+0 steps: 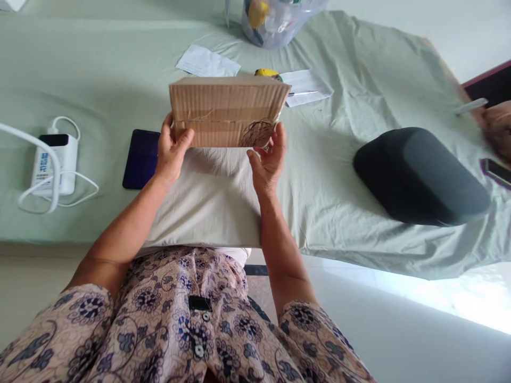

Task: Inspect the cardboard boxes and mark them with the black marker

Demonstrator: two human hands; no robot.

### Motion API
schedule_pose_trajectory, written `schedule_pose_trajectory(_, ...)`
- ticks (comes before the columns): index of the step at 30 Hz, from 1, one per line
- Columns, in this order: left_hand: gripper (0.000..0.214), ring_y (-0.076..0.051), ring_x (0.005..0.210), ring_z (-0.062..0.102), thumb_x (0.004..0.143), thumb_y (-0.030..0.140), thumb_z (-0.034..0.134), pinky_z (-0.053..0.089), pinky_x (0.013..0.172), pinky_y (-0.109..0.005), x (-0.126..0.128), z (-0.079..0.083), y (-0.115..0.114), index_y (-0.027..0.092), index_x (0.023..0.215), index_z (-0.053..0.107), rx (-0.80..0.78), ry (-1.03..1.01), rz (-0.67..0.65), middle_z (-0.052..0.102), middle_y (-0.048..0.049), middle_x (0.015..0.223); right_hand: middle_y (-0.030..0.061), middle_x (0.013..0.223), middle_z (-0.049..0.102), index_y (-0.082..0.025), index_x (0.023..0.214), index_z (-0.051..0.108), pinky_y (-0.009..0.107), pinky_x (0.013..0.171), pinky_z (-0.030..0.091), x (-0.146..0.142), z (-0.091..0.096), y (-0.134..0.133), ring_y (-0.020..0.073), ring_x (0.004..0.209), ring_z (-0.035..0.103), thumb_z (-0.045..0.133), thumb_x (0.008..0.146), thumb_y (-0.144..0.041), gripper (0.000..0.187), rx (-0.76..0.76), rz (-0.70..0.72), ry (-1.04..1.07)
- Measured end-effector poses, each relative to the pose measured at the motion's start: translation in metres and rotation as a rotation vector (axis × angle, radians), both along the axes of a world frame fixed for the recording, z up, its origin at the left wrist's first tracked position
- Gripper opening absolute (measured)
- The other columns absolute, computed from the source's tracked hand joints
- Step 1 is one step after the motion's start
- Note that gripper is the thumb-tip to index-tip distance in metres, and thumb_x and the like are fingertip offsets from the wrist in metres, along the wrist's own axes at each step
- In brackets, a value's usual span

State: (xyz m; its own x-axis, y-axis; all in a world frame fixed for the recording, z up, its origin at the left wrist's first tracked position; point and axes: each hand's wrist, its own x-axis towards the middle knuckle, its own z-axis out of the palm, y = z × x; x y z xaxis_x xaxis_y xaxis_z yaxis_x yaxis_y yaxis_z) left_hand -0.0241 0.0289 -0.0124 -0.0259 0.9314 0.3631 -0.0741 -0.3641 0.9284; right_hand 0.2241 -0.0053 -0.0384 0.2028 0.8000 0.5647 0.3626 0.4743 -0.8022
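A brown cardboard box (223,111) is held up in front of me, tilted so that one long side faces me. Dark scribbled lines mark its lower right corner, and a band of tape seems to run across it. My left hand (172,149) grips the left end, thumb on the near face and fingers behind. At the lower right corner, my right hand (269,159) has its fingers against the box, with the thumb apart below the edge. The far side of the box is hidden.
Left of the box lie a dark phone (139,159) and a white power bank (56,165) with a cable. Behind are a white paper (207,61), a yellow tape measure (266,72), a pen (303,93) and a clear tub (271,26). A black rounded case (419,175) sits right.
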Motion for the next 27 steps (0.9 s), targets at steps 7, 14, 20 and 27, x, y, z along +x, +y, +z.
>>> schedule_pose_trajectory(7,0.121,-0.036,0.162,0.024,0.074,0.067,0.085,0.033,0.131,-0.056,0.022,-0.02,-0.021,0.037,0.164,0.01,0.18,0.377,0.149,0.022,-0.0097,0.175,0.0179,0.17,0.02,-0.035,0.165,-0.005,0.069,0.119,0.041,-0.021,0.008,-0.01,0.042,0.159,0.028,0.073,0.076,-0.075,0.125,-0.061,-0.307,-0.29)
schedule_pose_trajectory(14,0.118,-0.039,0.159,0.03,0.077,0.066,0.083,0.03,0.131,-0.057,0.023,-0.021,-0.026,0.031,0.164,0.011,0.208,0.467,0.301,0.034,-0.017,0.169,0.0204,0.166,0.026,-0.033,0.165,-0.005,0.068,0.116,0.045,-0.036,0.016,-0.014,0.0409,0.154,0.037,0.068,0.083,-0.071,0.116,0.013,-0.409,-0.395)
schedule_pose_trajectory(20,0.107,-0.031,0.157,0.035,0.085,0.058,0.081,0.046,0.121,-0.054,0.016,-0.018,-0.02,0.037,0.162,0.009,0.185,0.421,0.29,0.029,-0.0119,0.171,0.0156,0.156,0.042,-0.039,0.165,0.009,0.052,0.093,0.063,-0.016,0.001,-0.003,0.0311,0.134,0.06,0.061,0.092,-0.064,0.094,0.019,-0.251,-0.229)
schedule_pose_trajectory(27,0.099,-0.027,0.158,0.033,0.094,0.06,0.069,0.059,0.107,-0.046,0.006,-0.014,-0.013,0.037,0.163,0.002,0.09,0.356,0.168,0.021,-0.0071,0.175,0.0065,0.128,0.066,-0.037,0.142,0.049,0.034,0.075,0.063,0.007,-0.007,0.012,0.0217,0.111,0.07,0.059,0.092,-0.059,0.056,-0.001,-0.039,0.147)
